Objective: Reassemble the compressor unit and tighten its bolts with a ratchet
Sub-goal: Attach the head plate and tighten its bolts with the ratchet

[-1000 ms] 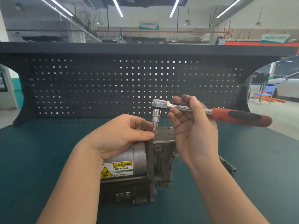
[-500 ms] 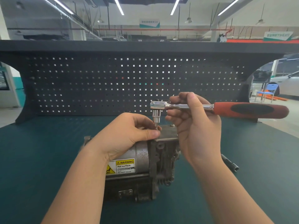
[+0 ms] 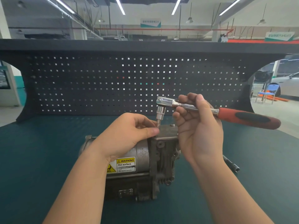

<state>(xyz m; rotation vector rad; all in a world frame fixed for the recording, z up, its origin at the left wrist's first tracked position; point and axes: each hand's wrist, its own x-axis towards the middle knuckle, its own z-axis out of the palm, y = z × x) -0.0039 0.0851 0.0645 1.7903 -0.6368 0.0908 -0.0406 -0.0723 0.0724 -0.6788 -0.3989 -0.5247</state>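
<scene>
Right now the compressor [image 3: 142, 160] lies on its side at centre frame on the green bench mat [image 3: 40, 159], motor barrel toward 9 o'clock, cast head toward 3 o'clock. Right hand [image 3: 199, 131] has fingers curled round the chrome shank of the ratchet [image 3: 194, 107]; the red-and-black grip sticks out to 3 o'clock, unheld. Ratchet head sits at 12 o'clock above the compressor's flat top plate, with a socket and thin bit [image 3: 159, 118] pointing down at the plate's 9 o'clock corner. Left hand [image 3: 127, 135] rests on the barrel, thumb and forefinger closed at the bit tip; whether they pinch a bolt or just steady the bit, cannot tell, it is hidden. Another bolt head [image 3: 172, 125] shows on the plate toward 2 o'clock.

Risks, as a guess: the bit looks slightly tilted, so it could cam out or cross-thread the bolt if turned before it is square. Holding the shank near the head gives little leverage and poor control. Left fingertips sit right at the bit, so a slip could nick them. The unclamped compressor may roll under torque.

Writing: yellow label [image 3: 122, 165] reads "WARNING", "Hot surface", "Do NOT touch"; the middle lines are too small. Hanging signs in the background are unreadable. A dark tool bar [image 3: 231, 164] lies at 4 o'clock on the mat.
</scene>
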